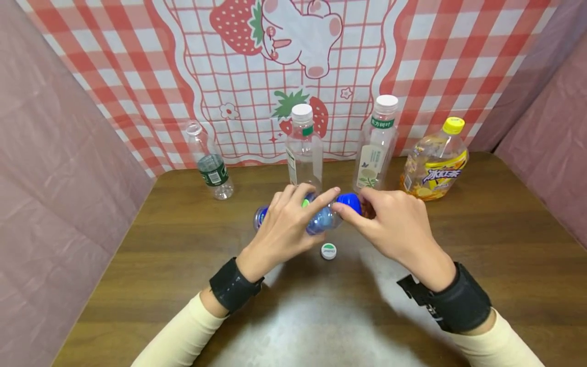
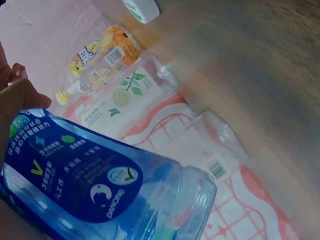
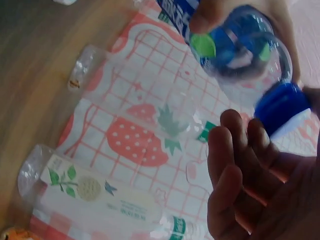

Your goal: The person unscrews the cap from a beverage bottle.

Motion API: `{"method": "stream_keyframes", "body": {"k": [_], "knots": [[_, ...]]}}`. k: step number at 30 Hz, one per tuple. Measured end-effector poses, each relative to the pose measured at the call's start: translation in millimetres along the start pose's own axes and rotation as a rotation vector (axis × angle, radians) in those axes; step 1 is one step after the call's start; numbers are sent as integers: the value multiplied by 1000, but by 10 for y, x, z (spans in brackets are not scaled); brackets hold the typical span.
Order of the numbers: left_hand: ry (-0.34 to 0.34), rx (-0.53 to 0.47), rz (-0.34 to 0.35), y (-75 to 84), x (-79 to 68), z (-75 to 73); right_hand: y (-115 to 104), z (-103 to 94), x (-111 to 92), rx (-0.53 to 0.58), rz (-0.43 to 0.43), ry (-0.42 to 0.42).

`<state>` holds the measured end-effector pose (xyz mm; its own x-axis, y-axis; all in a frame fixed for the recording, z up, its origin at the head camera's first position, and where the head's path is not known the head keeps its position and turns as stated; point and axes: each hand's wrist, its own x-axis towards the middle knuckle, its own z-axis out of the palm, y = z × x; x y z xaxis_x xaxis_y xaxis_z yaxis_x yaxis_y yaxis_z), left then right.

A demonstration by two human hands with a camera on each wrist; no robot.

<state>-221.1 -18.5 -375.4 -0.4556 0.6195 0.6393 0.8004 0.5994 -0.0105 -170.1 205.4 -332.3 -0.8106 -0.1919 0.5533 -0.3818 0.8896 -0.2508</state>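
Note:
My left hand (image 1: 286, 221) grips a clear plastic bottle (image 1: 322, 221) with a blue label, tipped on its side above the table. The label (image 2: 75, 170) fills much of the left wrist view. At the neck, the thumb and index finger of my right hand (image 1: 398, 224) pinch a blue cap (image 1: 350, 202). Seen from the right wrist, the cap (image 3: 282, 108) is at the bottle's mouth end, with the other fingers (image 3: 222, 145) loosely curled below it. A white cap (image 1: 328, 251) with a green mark lies on the table below the hands.
Along the back of the table (image 1: 174, 265) stand an uncapped bottle (image 1: 211, 165), two white-capped clear bottles (image 1: 304, 153) (image 1: 375, 148), and a yellow-capped tea bottle (image 1: 435, 165). A checked strawberry cloth (image 1: 266, 127) hangs behind them.

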Motion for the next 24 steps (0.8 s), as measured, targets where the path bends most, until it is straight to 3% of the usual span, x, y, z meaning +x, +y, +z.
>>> {"method": "stream_keyframes", "body": {"k": [7, 13, 24], "knots": [[26, 32, -15, 56, -10, -7, -44, 53, -20, 45, 67, 15], [39, -10, -29, 63, -1, -20, -54, 61, -30, 119, -14, 74], [60, -93, -39, 51, -2, -1, -56, 66, -35, 173, -109, 72]]}}
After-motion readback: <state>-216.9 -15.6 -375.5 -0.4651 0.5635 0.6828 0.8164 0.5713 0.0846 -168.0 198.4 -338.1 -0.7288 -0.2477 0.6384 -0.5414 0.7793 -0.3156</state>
